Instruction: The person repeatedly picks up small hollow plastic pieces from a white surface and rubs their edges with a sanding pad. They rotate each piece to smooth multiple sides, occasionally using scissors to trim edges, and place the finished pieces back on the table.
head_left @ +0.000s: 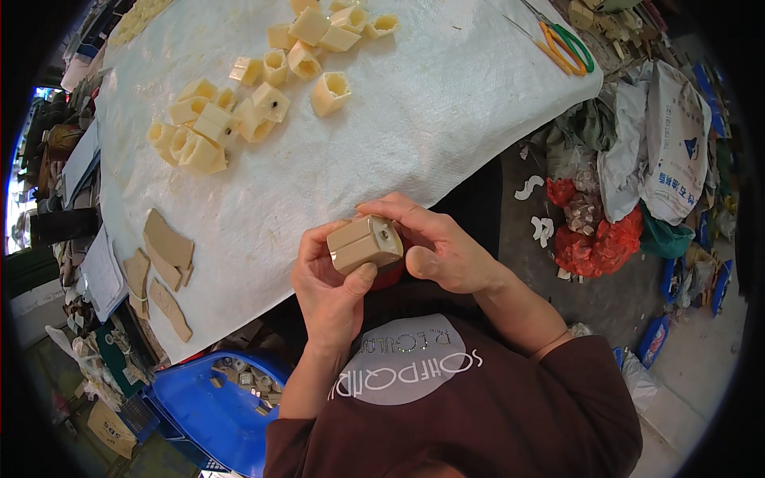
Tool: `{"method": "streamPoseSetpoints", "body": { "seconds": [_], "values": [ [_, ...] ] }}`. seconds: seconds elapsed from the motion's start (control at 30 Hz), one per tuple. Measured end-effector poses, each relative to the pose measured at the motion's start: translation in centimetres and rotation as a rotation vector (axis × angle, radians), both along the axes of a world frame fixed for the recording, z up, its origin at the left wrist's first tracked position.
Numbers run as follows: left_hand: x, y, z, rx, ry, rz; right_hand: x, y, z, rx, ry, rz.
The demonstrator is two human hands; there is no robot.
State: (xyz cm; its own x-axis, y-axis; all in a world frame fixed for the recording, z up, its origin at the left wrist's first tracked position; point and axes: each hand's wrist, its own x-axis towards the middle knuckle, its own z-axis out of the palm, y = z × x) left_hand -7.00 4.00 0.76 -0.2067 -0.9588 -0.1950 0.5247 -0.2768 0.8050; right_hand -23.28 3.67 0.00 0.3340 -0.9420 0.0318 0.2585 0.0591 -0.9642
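A small beige block (365, 243) is gripped between both hands just past the near edge of the table (446, 103), above the person's lap. The left hand (325, 291) is closed around its left and lower sides, with the thumb pressed on the lower front face; the right hand (434, 243) is curled over its top and right end, fingers closed against it. The block is seen to be a short, squarish piece with flat, smooth faces in a dull tan colour, a seam or groove running along its length, and a small dark hole in the end face at the right. Its long axis lies roughly left to right, tilted slightly upward toward the right, the holed end pointing toward the right hand. Something red shows just beneath the block. Farther out on the white woven table cover, a scatter of pale yellow hollow blocks (215, 119) is spread, flat brown cardboard pieces (163, 255) lie at the left, and orange-and-green scissors (562, 44) rest at the far right corner.
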Motion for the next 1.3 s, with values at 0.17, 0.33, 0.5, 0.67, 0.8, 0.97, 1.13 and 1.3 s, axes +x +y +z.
{"method": "streamPoseSetpoints", "body": {
  "seconds": [0.17,0.33,0.5,0.67,0.8,0.97,1.13,1.3],
  "values": [
    [-0.4,0.0,0.1,-0.028,-0.06,-0.002,0.7,0.2,0.0,-0.022,-0.055,-0.109],
    [-0.5,0.3,0.2,0.003,-0.016,-0.035,1.5,0.6,-0.2,0.006,-0.178,-0.193],
    [-0.4,-0.2,-0.3,0.048,0.134,-0.057,2.2,0.8,-0.3,-0.106,-0.048,-0.279],
    [-1.1,-0.9,0.9,0.161,0.404,-0.064,2.1,0.2,-1.3,-0.061,-0.217,-0.235],
    [0.1,-1.3,0.3,0.145,0.421,-0.209,0.3,-0.8,0.3,-0.139,0.062,-0.194],
    [1.5,-2.1,-0.8,-0.276,0.017,-0.374,-0.4,-1.9,1.2,0.008,-0.02,0.228],
    [1.2,-2.6,1.0,-0.514,-0.328,-0.351,0.7,-1.0,0.0,-0.143,-0.053,0.044],
    [0.8,-2.5,0.1,-0.655,-0.399,-0.308,1.8,-0.4,1.3,-0.015,-0.158,-0.002]
  ]
}}
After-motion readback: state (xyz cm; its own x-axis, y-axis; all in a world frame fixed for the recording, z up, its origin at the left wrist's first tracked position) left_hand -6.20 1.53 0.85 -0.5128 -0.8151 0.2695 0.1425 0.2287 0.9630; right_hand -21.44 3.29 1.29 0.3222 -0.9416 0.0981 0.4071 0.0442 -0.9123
